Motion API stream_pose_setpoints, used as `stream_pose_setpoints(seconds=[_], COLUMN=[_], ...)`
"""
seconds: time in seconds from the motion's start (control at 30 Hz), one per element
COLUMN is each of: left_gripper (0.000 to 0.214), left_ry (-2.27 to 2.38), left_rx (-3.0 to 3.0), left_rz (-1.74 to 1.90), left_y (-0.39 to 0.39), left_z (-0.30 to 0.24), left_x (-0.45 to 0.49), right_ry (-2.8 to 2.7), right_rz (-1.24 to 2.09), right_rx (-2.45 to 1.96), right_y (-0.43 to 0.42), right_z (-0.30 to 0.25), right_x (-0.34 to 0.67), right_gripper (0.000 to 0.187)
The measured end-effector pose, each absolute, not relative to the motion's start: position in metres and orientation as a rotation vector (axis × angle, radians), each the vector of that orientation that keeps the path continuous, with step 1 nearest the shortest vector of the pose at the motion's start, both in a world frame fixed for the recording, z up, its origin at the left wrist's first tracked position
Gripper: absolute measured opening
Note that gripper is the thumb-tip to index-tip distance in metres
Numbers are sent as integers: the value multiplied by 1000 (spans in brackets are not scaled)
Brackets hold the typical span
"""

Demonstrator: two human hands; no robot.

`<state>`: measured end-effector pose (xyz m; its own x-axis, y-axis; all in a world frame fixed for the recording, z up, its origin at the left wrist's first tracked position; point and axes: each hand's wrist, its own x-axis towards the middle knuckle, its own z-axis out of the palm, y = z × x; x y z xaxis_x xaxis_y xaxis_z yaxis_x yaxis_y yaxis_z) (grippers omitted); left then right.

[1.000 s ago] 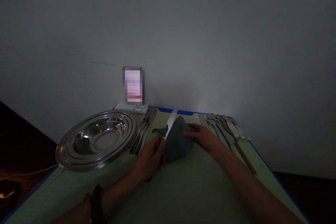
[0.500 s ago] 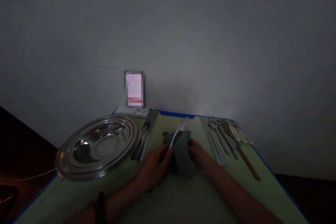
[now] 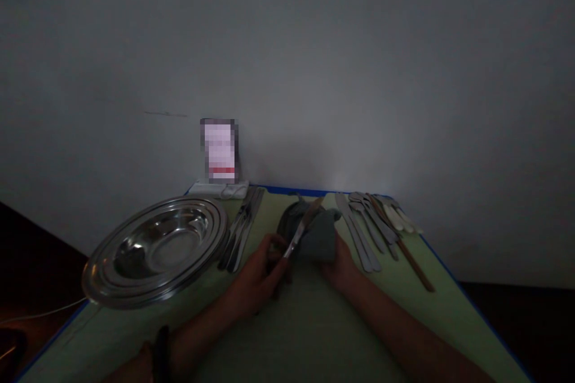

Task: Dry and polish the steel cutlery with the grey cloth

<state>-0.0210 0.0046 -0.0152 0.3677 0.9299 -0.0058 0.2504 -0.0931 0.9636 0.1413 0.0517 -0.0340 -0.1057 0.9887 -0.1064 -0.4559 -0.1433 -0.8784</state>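
Over the middle of the table, my left hand (image 3: pixel 263 275) pinches the handle of a table knife (image 3: pixel 297 236), its blade slanting up and away to the right. Behind and beside the blade is a grey-green cloth (image 3: pixel 318 238), gripped along its right side by my right hand (image 3: pixel 339 266). The fingers of that hand are partly hidden by the cloth. The light is dim, so I cannot tell whether the cloth presses on the blade.
Stacked steel plates (image 3: pixel 155 251) stand at the left, with several pieces of cutlery (image 3: pixel 242 230) beside them. More knives (image 3: pixel 359 236), spoons (image 3: pixel 372 224) and wooden chopsticks (image 3: pixel 415 263) lie at the right. A lit phone (image 3: pixel 220 149) leans against the wall at the back.
The cloth has been shifted and refolded, now bunched higher around the blade. My right hand has moved lower along it. The whole view has shifted slightly.
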Motion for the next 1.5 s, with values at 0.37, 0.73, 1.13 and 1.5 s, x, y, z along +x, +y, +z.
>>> stream_pose_setpoints(seconds=[0.37,0.73,1.13,1.5], left_gripper=[22,16,14,26], left_ry=[1125,1166,1146,1154], left_rx=[1574,1647,1935,1764], left_rz=[771,787,603,657], left_y=[10,14,7,17], left_z=[-15,-16,-10,-16], left_x=[-16,-10,-17,-19], right_ry=[-635,-674,-611,-623], right_rz=[1830,1604,1693,1771], right_rx=[-739,-784,-829,-830], right_y=[52,70,81,75], right_z=[-21,-26,-28,-23], right_x=[136,121,125,121], right_gripper=[31,42,39,34])
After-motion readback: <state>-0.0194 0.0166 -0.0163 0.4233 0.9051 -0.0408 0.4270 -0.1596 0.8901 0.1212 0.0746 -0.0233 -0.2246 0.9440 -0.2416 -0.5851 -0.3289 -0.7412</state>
